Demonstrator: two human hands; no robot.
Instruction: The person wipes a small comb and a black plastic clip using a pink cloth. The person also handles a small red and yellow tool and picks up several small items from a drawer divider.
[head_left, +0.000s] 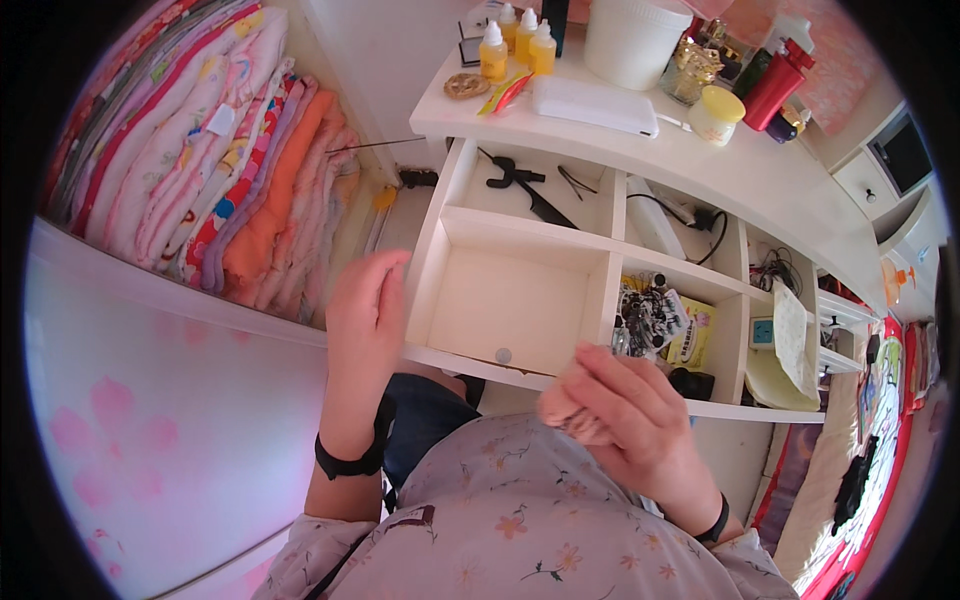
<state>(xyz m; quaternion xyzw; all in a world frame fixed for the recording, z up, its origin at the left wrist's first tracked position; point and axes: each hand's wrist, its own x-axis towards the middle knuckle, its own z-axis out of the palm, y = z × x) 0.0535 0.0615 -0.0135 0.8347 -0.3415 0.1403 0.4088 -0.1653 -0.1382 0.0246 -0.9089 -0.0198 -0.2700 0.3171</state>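
Note:
An open white drawer with compartments (525, 238) lies before me. Above its front left edge, my left hand (367, 300) is raised with fingers bent together; nothing shows in it. My right hand (626, 409) holds a crumpled pinkish cloth-like item (574, 412) just in front of the drawer. A coin (503, 355) lies at the front of the front left compartment. Behind it, another compartment holds a black comb (551, 210) and a black clip-like thing (512, 174). Beside the coin's compartment are tangled dark small items (651, 319) and a yellow packet (691, 330).
On the white tabletop (765, 172) stand yellow dropper bottles (493, 56), a white tub (636, 45), a flat white case (596, 106), a cream jar (716, 115) and a red bottle (776, 86). Folded bedding (247, 157) fills a cabinet at left. A cable (720, 232) lies in a rear compartment.

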